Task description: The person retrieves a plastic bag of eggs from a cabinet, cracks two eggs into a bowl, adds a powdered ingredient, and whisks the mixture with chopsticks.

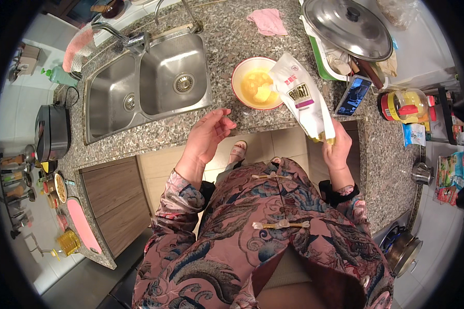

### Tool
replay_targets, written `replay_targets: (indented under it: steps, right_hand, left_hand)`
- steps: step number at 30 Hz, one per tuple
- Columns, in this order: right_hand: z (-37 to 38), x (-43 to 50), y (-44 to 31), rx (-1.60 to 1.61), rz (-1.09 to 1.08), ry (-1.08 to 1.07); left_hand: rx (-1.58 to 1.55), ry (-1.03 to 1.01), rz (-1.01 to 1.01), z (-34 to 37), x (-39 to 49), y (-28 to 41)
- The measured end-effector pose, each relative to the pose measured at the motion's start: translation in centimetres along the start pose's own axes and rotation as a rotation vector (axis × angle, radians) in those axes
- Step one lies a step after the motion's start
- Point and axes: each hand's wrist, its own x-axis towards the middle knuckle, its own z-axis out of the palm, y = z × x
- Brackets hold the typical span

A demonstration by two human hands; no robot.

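My right hand point(337, 146) grips the bottom end of a white plastic pouch point(299, 92) that bears writing. The pouch tilts up and to the left, and its top end overlaps the right rim of a white bowl with a red edge point(237, 87). Inside the bowl lies a yellow liquid, like beaten egg, with a paler yellow lump point(263, 93) in it. My left hand point(212, 133) hovers at the counter's front edge, below and left of the bowl, with fingers partly curled and nothing in them.
Left of the bowl is a double steel sink point(174, 73). A pink cloth point(268, 22) lies behind the bowl. To the right stand a propped phone point(353, 95), a green-and-white rack point(320, 58) under a large steel lid point(348, 27), and a red-lidded jar point(404, 106).
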Motion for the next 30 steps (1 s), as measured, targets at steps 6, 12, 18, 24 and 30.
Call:
replay_targets:
  steps: [6, 12, 18, 24, 30]
  right_hand:
    - [-0.7, 0.1, -0.3, -0.005, -0.018, 0.083]
    - [-0.5, 0.0, -0.5, 0.011, -0.022, 0.074]
    - [-0.3, -0.7, 0.3, 0.092, 0.185, 0.114]
    - [1.0, -0.6, 1.1, 1.043, 0.844, 0.256]
    - [2.7, -0.7, -1.4, 1.641, 1.134, -0.224]
  left_hand:
    - [-0.001, 0.000, -0.001, 0.0, 0.1, -0.1]
    - [-0.015, -0.009, 0.000, 0.3, -0.2, 0.0]
    - [-0.008, -0.017, 0.016, 0.2, -0.2, -0.2]
    - [0.114, -0.025, -0.022, 1.2, -0.6, 0.0]
    - [0.310, -0.285, 0.234, 6.5, -1.9, -1.9]
